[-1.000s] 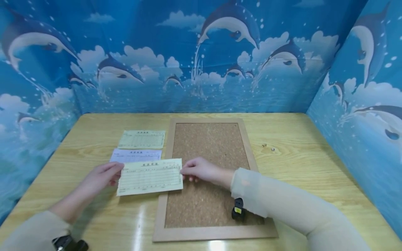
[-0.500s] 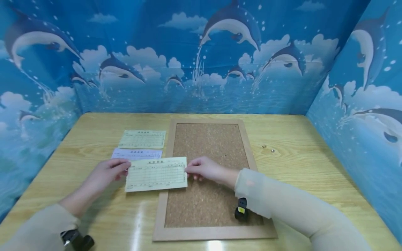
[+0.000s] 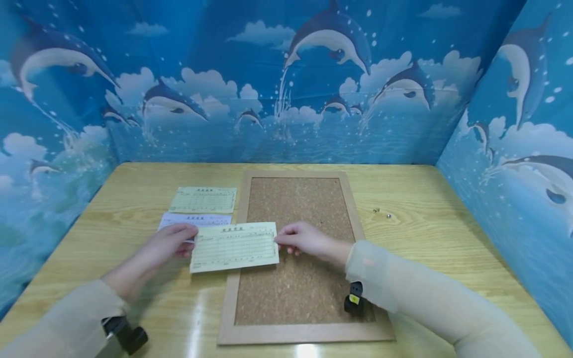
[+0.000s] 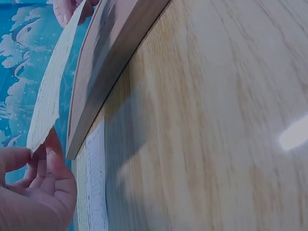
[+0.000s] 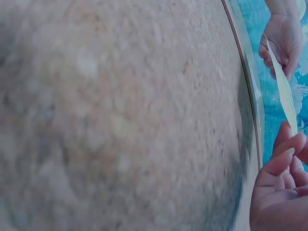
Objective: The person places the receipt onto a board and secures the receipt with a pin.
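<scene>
A pale yellow-green printed form slip is held up between both hands, its right part overlapping the cork board in the head view. My left hand pinches the slip's left edge between thumb and fingers, as the left wrist view also shows. At the opposite edge, my right hand pinches it with thumb and fingertips. In both wrist views the slip is seen nearly edge-on, raised off the table and slightly bowed. The wooden frame of the board lies flat under it.
Left of the board lie a green form slip and a white-lilac form slip, the latter partly covered by my left hand and the held slip. A few small shiny pieces lie right of the board. Dolphin-print curtains border the table.
Both hands have carried the held slip to the right, further over the cork board's left side. The other slips and the board stay where they were.
</scene>
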The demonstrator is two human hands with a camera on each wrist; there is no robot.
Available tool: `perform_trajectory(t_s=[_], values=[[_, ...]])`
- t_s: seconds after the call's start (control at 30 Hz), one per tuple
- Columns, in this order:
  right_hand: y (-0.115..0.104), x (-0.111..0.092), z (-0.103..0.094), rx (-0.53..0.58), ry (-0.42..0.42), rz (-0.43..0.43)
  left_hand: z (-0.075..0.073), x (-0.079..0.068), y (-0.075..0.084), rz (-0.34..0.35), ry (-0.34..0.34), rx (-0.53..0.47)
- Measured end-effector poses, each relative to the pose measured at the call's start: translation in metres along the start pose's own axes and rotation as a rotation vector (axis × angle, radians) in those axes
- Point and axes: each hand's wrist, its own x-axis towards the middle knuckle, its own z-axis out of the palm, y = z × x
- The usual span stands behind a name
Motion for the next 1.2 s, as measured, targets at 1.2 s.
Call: perform_trajectory(t_s=[1.2], values=[[0.014,-0.015,-0.023,-0.039,0.256,0.118,0.028,0.018,0.021,-0.048,-0.034,-0.008]])
